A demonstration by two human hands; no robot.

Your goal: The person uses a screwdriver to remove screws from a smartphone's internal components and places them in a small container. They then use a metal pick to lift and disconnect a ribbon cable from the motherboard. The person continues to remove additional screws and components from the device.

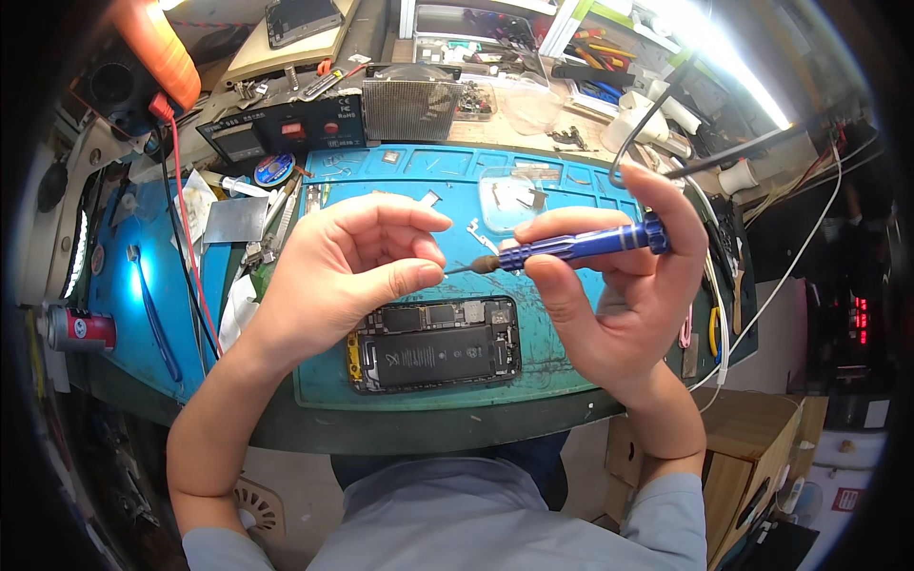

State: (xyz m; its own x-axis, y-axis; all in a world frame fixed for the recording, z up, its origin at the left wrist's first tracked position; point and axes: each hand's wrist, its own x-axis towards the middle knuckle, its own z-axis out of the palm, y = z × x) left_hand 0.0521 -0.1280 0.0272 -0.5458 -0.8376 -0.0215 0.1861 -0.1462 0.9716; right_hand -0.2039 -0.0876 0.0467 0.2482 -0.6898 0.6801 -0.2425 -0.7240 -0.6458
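Note:
My right hand (633, 314) grips a small blue precision screwdriver (586, 247), its index finger resting against the end cap. The thin shaft points left, level above the bench. At its tip, my left hand (357, 262) is curled with the thumb drawn up to the bent fingers; whatever they pinch is too small to make out. Below both hands an opened phone (438, 357) lies on the blue-green work mat (552, 371). Its black battery and circuit parts show, with a yellow strip at its left end. Neither hand touches the phone.
Beyond the hands are a small metal bracket (483, 235) and a clear plastic box (511, 197). A blue brush (152, 305) and a red can (81, 328) lie left, near red and black cables. A black bench device (286, 131) stands behind; yellow-handled pliers (714, 331) are at right.

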